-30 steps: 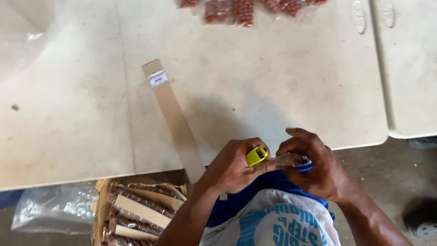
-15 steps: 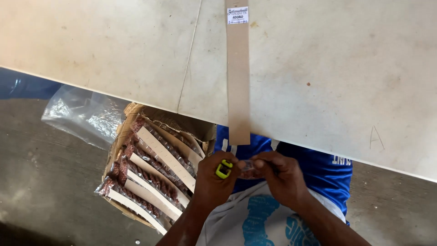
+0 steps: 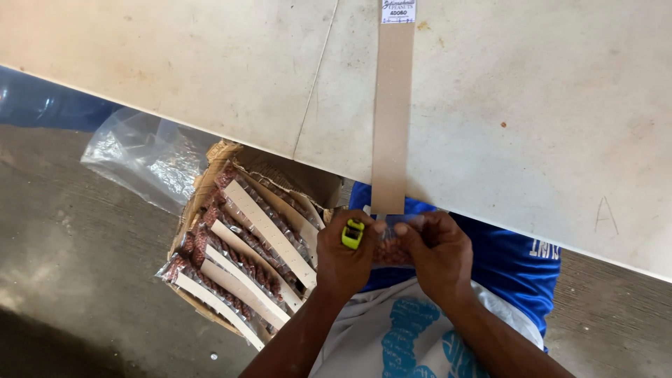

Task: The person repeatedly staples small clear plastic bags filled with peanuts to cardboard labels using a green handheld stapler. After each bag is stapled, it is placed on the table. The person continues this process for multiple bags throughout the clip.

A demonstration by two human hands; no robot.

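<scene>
My view now drops lower over the cardboard box of peanut strips; my left hand and right hand sit just beneath the cardboard strip, closer together around the peanut packet.

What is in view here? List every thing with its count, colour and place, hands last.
table: one, off-white, across the top.
cardboard strip: one, brown with a white label at its far end, lying on the table and hanging over its near edge.
cardboard box: one, brown, on the floor at the left, below the table edge.
packet strips: several, reddish-brown packets on pale card backing, inside the box.
plastic bag: one, clear, beside the box.
floor: grey, at the left.
stapler: one, yellow-green, in the left hand.
small packet: one, clear with reddish-brown contents, between both hands.
left hand: holds the stapler.
right hand: pinches the small packet.
</scene>
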